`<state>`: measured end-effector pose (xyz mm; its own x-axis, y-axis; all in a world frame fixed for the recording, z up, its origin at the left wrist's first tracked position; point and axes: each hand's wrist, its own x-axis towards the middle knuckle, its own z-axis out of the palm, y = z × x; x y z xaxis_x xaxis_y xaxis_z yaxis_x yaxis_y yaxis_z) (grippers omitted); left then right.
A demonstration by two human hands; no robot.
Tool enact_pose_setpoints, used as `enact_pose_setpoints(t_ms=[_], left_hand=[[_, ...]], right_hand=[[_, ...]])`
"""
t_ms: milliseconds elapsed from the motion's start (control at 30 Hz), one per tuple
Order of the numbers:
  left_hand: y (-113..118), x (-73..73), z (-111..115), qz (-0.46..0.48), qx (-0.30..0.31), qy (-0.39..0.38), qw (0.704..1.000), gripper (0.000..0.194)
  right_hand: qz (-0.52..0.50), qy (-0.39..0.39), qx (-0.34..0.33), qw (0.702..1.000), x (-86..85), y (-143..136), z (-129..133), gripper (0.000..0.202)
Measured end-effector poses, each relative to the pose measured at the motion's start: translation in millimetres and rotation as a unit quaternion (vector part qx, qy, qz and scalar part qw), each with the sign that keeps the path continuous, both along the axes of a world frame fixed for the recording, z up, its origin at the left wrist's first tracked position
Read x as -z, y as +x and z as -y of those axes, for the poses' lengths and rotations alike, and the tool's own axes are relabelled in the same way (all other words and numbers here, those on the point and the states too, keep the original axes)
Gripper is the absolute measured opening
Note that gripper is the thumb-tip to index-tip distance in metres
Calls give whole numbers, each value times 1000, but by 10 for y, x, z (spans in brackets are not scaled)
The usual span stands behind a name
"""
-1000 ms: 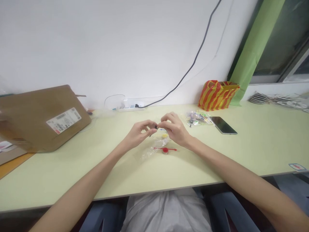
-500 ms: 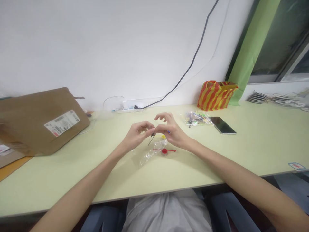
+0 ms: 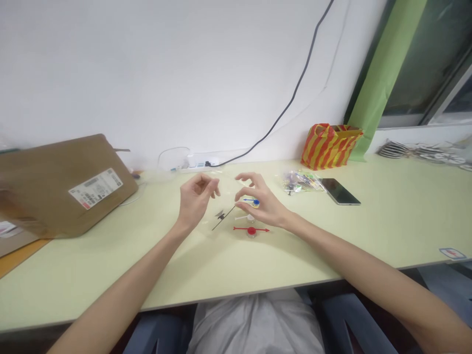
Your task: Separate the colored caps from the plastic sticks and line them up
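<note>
Black stick piece (image 3: 221, 217) sits between our left hand (image 3: 194, 197), curled, and right hand (image 3: 270, 207), its end at that thumb tip; can't tell if either pinches anything. Clear bag (image 3: 312, 183) has small coloured parts (image 3: 295, 182) inside.

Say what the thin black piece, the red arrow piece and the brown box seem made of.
Thin black piece: perhaps plastic, uniformly dark; too small to judge its finish. Red arrow piece: probably moulded plastic, evenly coloured. Brown box: matt cardboard, judging by its dull, flat panels.
</note>
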<state>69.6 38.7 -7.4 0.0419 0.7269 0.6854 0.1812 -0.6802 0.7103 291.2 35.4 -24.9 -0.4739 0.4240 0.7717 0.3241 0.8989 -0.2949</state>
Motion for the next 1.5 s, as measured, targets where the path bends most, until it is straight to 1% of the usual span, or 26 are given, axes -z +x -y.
enact_pose_setpoints(t_ms=[67,133,233,300,333,400,500,567,633,733,833,900,967,1000,1067,1133,1167,1233,1300,1367,1500], left_hand=[[3,-3,5,-1,11,-2,1000,28],[12,-4,9,-10,33,-11,999,28],[28,6,10,-36,70,-30,996,40],[35,21,4,-67,94,-49,992,46],[37,31,-1,-84,106,-60,989,46],[33,52,-14,-108,125,-86,982,41],[15,77,-39,-113,145,-120,976,33],[2,90,-56,-108,166,-142,970,34],[-6,100,-71,-104,180,-158,965,41],[-2,108,-82,-98,168,-171,966,50],[0,106,-86,-90,147,-177,969,53],[-8,105,-92,-80,132,-175,972,54],[-25,111,-104,-64,120,-175,975,55],[-34,117,-113,-54,114,-176,976,56],[-52,136,-137,-30,103,-183,977,56],[-65,162,-164,-9,93,-192,977,57],[-69,177,-178,-3,89,-198,976,57],[-73,204,-202,8,81,-208,975,54],[-72,224,-216,17,76,-216,973,52],[-68,227,-216,21,78,-217,973,50],[-59,189,-193,-2,94,-210,973,48]], right_hand=[[-24,12,18,999,23,-16,-27,9],[-82,25,50,995,27,-24,-46,12],[-168,43,112,978,-8,-8,-45,12],[-195,49,140,970,-40,13,-34,12],[-203,50,147,967,-51,21,-30,13],[-212,47,146,965,-59,31,-27,16],[-217,24,122,968,-42,26,-38,20],[-221,-5,97,970,-28,20,-44,21],[-219,-34,70,973,-27,19,-41,22],[-184,-60,21,981,-50,34,-27,30],[-138,-68,-11,988,-62,68,-55,47],[-114,-73,12,991,-34,108,-134,55],[-72,-80,71,992,30,171,-264,58],[-36,-83,108,990,70,213,-342,58],[69,-92,191,975,150,314,-505,49],[161,-110,263,945,211,429,-651,32],[189,-126,285,931,232,487,-712,25],[213,-168,295,916,257,588,-804,14],[210,-213,277,913,276,656,-860,8],[201,-242,263,912,303,685,-887,5],[197,-245,268,911,360,669,-894,9]])
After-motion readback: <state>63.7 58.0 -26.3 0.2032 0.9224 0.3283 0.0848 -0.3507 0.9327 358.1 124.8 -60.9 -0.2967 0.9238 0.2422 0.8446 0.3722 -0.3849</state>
